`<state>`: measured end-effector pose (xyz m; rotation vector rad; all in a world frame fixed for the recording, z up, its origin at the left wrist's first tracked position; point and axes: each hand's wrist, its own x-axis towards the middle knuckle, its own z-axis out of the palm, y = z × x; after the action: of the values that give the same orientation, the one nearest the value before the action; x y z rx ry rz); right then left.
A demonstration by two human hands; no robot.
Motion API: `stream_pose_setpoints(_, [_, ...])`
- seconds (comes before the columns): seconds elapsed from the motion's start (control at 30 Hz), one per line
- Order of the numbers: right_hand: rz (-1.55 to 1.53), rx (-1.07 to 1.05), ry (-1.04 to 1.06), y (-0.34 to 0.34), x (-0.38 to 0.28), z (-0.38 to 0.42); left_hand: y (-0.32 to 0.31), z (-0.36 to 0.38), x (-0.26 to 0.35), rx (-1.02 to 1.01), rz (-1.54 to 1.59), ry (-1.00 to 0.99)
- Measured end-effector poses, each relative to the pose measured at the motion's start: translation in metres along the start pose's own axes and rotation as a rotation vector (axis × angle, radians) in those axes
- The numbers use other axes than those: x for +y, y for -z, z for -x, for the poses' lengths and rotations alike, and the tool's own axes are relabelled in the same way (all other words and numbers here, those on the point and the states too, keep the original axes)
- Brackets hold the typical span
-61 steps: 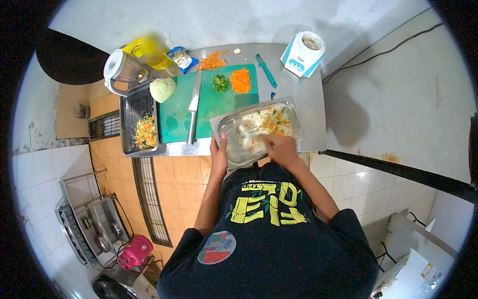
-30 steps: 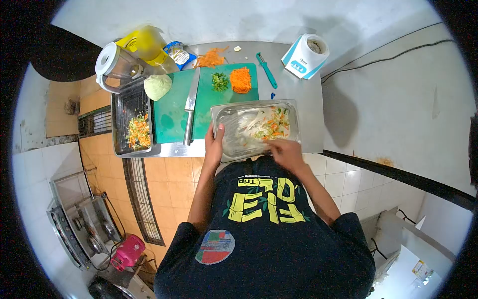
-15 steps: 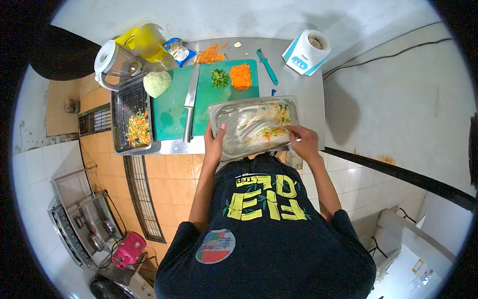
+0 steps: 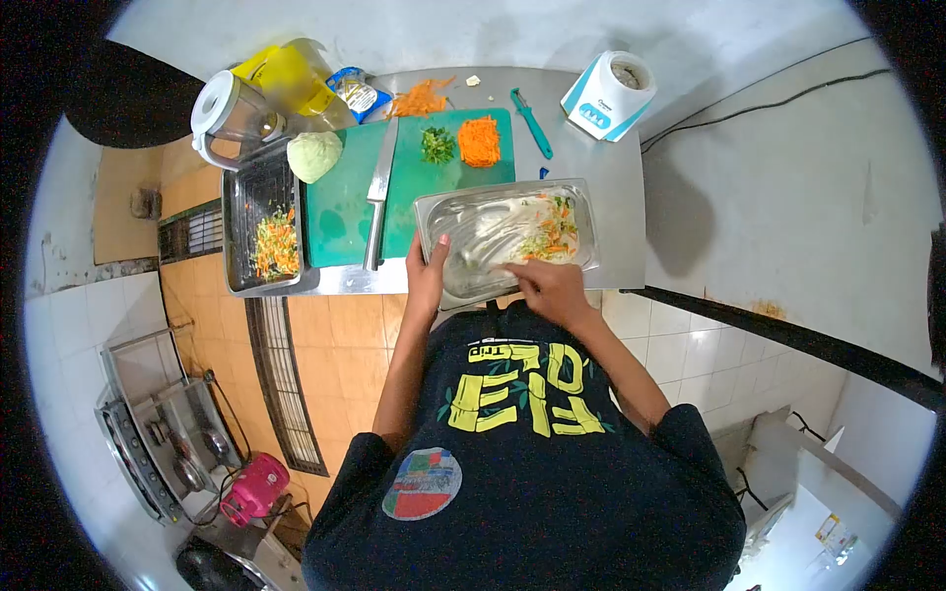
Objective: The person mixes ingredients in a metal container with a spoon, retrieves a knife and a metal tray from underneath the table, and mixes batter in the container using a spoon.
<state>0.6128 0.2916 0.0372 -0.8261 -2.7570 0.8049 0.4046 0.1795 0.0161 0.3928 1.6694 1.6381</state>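
A rectangular metal tray (image 4: 507, 286) smeared with creamy white dressing sits at the table's front edge. Shredded vegetables (image 4: 554, 231) in orange, green and pale tones are gathered at its right end. My left hand (image 4: 426, 281) grips the tray's left side, thumb over the rim. Over the tray's near side is my right hand (image 4: 554, 293), fingers pinched together low in the dressing; whatever they hold is hidden. Behind the tray, a green cutting board (image 4: 340, 222) bears a large knife (image 4: 379, 192), chopped greens (image 4: 438, 145) and shredded carrot (image 4: 480, 143).
A dark tray (image 4: 234, 246) with mixed shreds stands at left, beside a cabbage piece (image 4: 314, 157) and a blender jug (image 4: 232, 118). Carrot peelings (image 4: 419, 99), a teal peeler (image 4: 532, 124) and a blender base (image 4: 606, 98) lie toward the back. The steel table (image 4: 621, 217) ends at right.
My right hand has moved left along the tray's near side. The vegetables that lay near it are now bunched at the tray's right end. My left hand keeps its hold.
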Motion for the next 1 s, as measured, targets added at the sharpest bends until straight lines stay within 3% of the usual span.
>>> stream_pose_setpoints(0.1, [-0.034, 0.286, -0.289, -0.001, 0.057, 0.003, 0.001, 0.003, -0.001, 0.005, 0.0, 0.015])
stream_pose_setpoints(0.2, [-0.098, 0.333, -0.232, 0.003, 0.062, 0.015, 0.001, 0.004, -0.003, 0.016, 0.012, -0.005])
stream_pose_setpoints(0.27, [-0.076, 0.109, -0.076, -0.01, 0.033, 0.019, 0.003, 0.003, -0.002, 0.002, -0.039, 0.005])
stream_pose_setpoints(0.33, [-0.097, 0.062, 0.024, 0.004, 0.006, 0.019, 0.003, -0.002, -0.001, -0.019, -0.063, -0.014])
stream_pose_setpoints(0.43, [-0.027, 0.183, -0.356, 0.002, 0.078, 0.031, 0.005, -0.002, 0.0, -0.032, -0.063, -0.029])
stream_pose_setpoints(0.53, [-0.097, 0.158, -0.389, 0.028, 0.076, 0.033, 0.004, -0.005, 0.004, -0.023, -0.061, -0.003])
stream_pose_setpoints(0.67, [-0.026, -0.028, -0.181, 0.015, 0.051, 0.032, 0.003, -0.012, 0.005, -0.028, -0.054, -0.016])
stream_pose_setpoints(0.8, [0.024, 0.131, -0.43, 0.048, 0.085, 0.024, 0.004, -0.01, 0.005, -0.012, -0.041, -0.01])
stream_pose_setpoints(0.93, [0.093, 0.005, -0.153, 0.038, 0.076, 0.02, 0.006, -0.013, 0.006, -0.02, -0.039, 0.056])
stream_pose_setpoints(1.0, [0.133, -0.021, -0.112, 0.041, 0.08, 0.015, 0.004, -0.011, 0.008, 0.027, -0.031, 0.045])
